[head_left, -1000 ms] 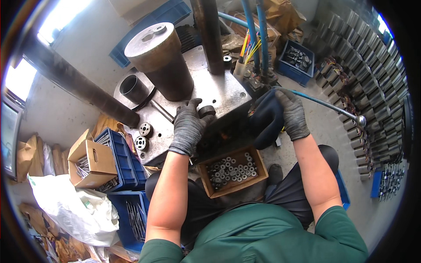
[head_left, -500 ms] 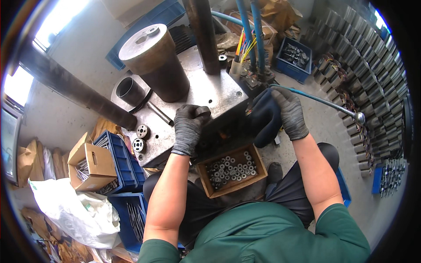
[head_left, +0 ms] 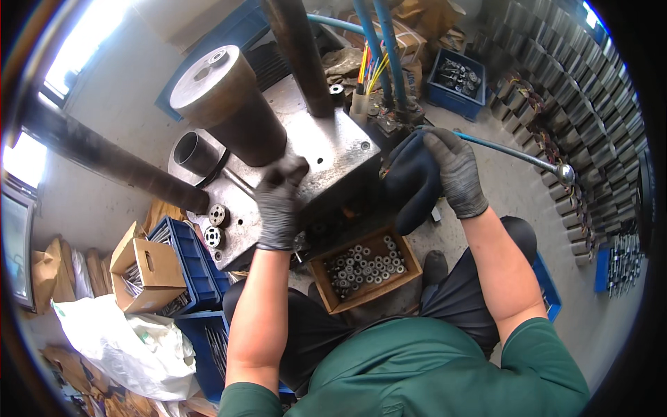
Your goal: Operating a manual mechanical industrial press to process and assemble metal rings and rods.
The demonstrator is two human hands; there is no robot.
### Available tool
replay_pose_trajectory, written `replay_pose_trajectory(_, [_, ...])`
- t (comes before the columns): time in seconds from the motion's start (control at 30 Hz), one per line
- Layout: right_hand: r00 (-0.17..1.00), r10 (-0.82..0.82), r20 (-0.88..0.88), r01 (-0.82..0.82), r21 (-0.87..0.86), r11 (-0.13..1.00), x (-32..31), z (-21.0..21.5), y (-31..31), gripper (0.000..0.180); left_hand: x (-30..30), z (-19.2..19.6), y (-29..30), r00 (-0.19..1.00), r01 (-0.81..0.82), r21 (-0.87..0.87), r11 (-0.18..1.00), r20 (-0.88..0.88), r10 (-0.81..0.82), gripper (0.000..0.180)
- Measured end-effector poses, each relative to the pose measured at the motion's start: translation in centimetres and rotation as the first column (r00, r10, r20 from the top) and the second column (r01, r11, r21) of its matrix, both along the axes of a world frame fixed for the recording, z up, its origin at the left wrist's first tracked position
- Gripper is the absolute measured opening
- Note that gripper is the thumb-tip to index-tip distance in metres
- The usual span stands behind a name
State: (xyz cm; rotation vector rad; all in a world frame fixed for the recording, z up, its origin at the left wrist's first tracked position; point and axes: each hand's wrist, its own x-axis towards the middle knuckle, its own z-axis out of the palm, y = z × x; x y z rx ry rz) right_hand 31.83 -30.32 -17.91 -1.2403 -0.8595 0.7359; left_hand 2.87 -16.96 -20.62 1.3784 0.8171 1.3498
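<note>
My left hand (head_left: 276, 205), in a grey knit glove, is over the near part of the steel press table (head_left: 340, 142). Its curled fingers are motion-blurred, and what they may hold is hidden. A metal rod (head_left: 240, 183) lies just left of it, and behind stands a big, dark steel cylinder (head_left: 243, 115). My right hand (head_left: 455, 170), gloved too, has its fingers closed at the upper edge of a dark padded cloth (head_left: 417, 184). Close above that hand, a blue lever (head_left: 507, 147) runs out to a metal ball end.
A wooden box (head_left: 368, 271) of small round metal parts stands between my legs. Two slotted discs (head_left: 214, 237) and a short tube (head_left: 196, 154) sit on the table. Blue crates (head_left: 198, 257) and a cardboard box (head_left: 147, 274) are left; stacked metal cylinders (head_left: 556, 90) line the right.
My left hand has moved slightly left across the table edge, blurring. My right hand stays at the dark cloth. The whole view has shifted a little.
</note>
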Motion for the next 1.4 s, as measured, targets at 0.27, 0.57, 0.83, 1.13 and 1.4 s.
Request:
replay_pose_trajectory(0.27, [0.994,-0.083,-0.064,0.082,-0.019,0.996,1.4,-2.4,1.0,0.026,0.3,3.7,-3.3,0.917,0.061,0.317,0.947,-0.392,0.073,0.017])
replay_pose_trajectory(0.57, [0.837,0.351,-0.42,-0.324,0.135,0.936,-6.5,2.3,-0.3,0.032,6.1,-3.2,-4.1,0.859,0.269,0.223,0.937,-0.496,-0.128,0.024])
replay_pose_trajectory(0.83, [0.91,0.401,-0.108,-0.409,-0.069,0.91,-8.2,-2.8,-0.4,0.06,5.9,0.4,-7.4,0.729,0.123,0.258,0.958,-0.679,0.089,0.026])
replay_pose_trajectory(1.13, [0.965,0.254,0.062,-0.251,-0.058,0.966,-9.7,-5.0,-0.2,0.051,6.8,-0.6,-7.9,0.794,0.137,0.34,0.93,-0.6,0.102,0.024])
replay_pose_trajectory(1.4, [0.962,0.157,0.222,-0.182,0.098,0.978,-9.6,-3.6,-0.7,0.037,6.2,0.7,-9.1,0.88,0.14,0.226,0.964,-0.474,-0.017,0.023])
